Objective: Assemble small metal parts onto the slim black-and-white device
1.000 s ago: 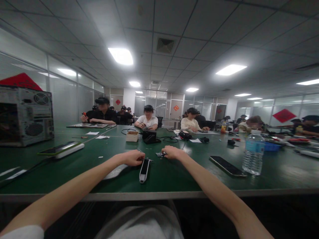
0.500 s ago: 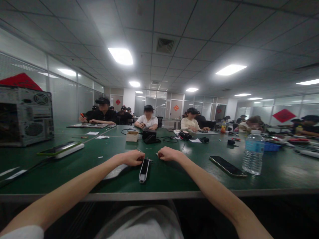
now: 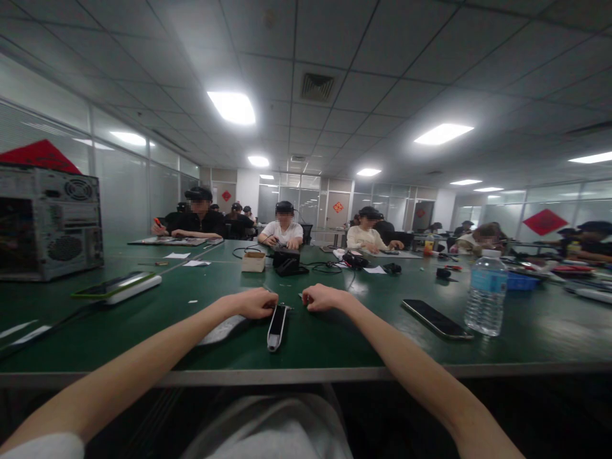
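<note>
My left hand (image 3: 255, 302) rests on the green table (image 3: 335, 344) as a closed fist, right at the far end of a long slim black-and-grey device (image 3: 276, 326) that lies pointing toward me. What the fist holds, if anything, is hidden. My right hand (image 3: 322, 297) lies a little to the right of that device's far end, fingers curled and pinched over a small part I cannot make out. A grey flat piece (image 3: 222, 330) lies under my left forearm.
A black phone (image 3: 436, 319) and a water bottle (image 3: 486, 292) stand to the right. A phone in a green case (image 3: 117, 286) and an open computer case (image 3: 48, 223) sit at the left. Several people work at the table's far side among cables and a small box (image 3: 253, 261).
My right hand has slid a little to the left, closer to the device's far end, and now covers the small metal part seen beside it earlier. My left hand has stayed put.
</note>
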`<state>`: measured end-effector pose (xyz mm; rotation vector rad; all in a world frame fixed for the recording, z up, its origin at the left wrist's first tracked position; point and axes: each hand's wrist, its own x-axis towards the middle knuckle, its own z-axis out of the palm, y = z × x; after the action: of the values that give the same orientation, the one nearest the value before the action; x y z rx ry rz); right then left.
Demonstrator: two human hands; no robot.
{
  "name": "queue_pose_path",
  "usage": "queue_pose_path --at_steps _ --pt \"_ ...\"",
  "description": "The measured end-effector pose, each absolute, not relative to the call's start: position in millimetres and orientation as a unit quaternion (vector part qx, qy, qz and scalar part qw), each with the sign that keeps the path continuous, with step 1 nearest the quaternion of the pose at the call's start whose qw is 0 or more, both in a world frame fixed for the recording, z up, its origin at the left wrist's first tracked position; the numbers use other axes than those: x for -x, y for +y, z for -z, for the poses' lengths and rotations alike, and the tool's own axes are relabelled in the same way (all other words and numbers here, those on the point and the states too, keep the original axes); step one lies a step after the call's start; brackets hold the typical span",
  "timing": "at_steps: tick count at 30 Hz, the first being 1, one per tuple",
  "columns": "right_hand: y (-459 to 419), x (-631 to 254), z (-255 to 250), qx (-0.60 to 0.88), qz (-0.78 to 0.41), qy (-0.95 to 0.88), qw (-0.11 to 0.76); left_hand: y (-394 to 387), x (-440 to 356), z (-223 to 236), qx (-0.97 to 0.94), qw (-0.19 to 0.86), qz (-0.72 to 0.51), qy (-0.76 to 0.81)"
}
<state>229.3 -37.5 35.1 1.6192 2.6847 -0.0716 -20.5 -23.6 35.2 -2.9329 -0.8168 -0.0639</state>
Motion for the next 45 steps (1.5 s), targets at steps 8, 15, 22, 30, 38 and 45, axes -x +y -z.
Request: queue_pose_path --at_steps 8,15,22,30,38,45 --pt "-37 -229 -33 -0.515 0.025 0.857 0.007 -25 20 -35 0.962 0.043 0.02 -0.27" --pt "-39 -228 -32 -0.504 0.013 0.864 0.003 -26 19 -36 0.958 0.039 0.015 -0.285" --pt "-56 -218 -40 -0.494 -0.011 0.869 0.019 -27 18 -36 0.956 0.044 0.009 -0.289" --pt "-82 -198 -44 -0.458 -0.057 0.886 0.038 -30 18 -37 0.956 0.053 0.009 -0.288" --pt "-102 -189 -52 -0.454 -0.063 0.887 0.055 -32 18 -38 0.955 0.042 0.013 -0.292" --pt "-69 -210 -41 -0.448 -0.01 0.894 0.007 -29 18 -37 0.956 0.042 0.012 -0.291"
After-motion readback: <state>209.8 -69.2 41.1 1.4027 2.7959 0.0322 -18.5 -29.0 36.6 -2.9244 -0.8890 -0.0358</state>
